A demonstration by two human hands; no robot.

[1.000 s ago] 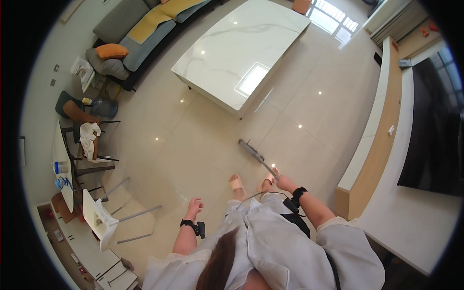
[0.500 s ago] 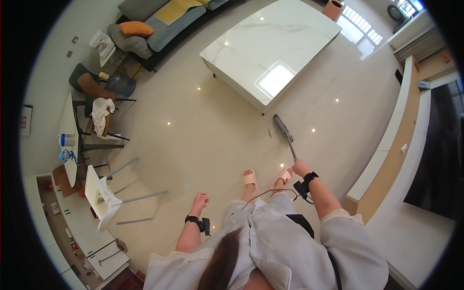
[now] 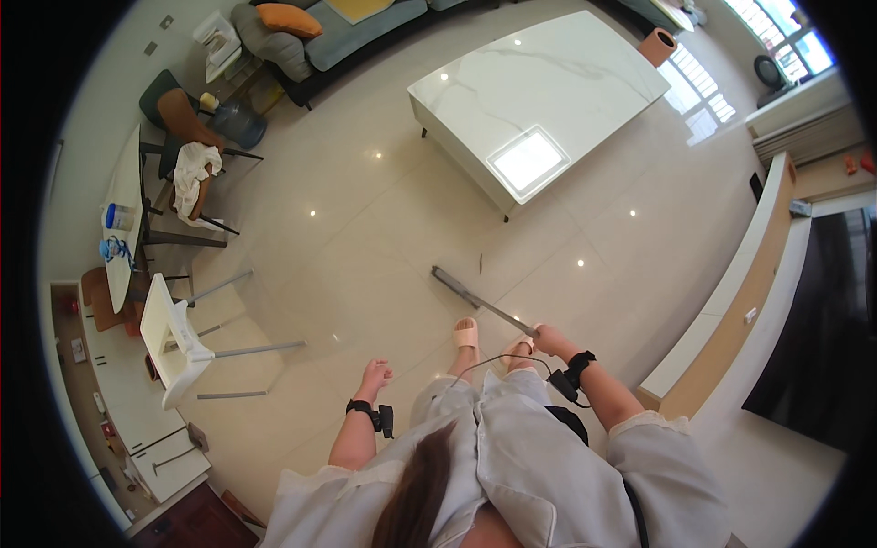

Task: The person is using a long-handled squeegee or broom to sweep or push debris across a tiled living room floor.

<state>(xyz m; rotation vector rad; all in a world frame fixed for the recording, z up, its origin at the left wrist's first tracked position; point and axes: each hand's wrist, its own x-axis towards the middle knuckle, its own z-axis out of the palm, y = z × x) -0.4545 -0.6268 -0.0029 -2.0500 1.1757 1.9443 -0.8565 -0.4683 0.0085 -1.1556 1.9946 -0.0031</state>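
Observation:
My right hand point(image 3: 548, 340) is closed around the grey handle of a long floor broom point(image 3: 452, 285). Its dark, narrow head lies on the glossy tiles, ahead and to the left of my feet. A thin dark streak point(image 3: 480, 263) shows on the floor just beyond the head; I cannot tell whether it is debris or a mark. Nothing is in my left hand point(image 3: 375, 375), which hangs at my left side with loosely bent fingers. Both wrists wear black straps with small devices. Pink slippers point(image 3: 466, 334) are on my feet.
A white marble-topped coffee table point(image 3: 548, 100) stands ahead, with a grey sofa point(image 3: 365, 36) behind it. At left are a white high chair point(image 3: 174, 342), brown chairs, a dining table point(image 3: 123, 196) and a water jug point(image 3: 239, 126). A long low cabinet point(image 3: 722, 301) runs along the right.
The broom head has swept left and nearer to my feet, its handle now slanting more. My right hand has moved slightly left and down. My left hand still hangs at my side.

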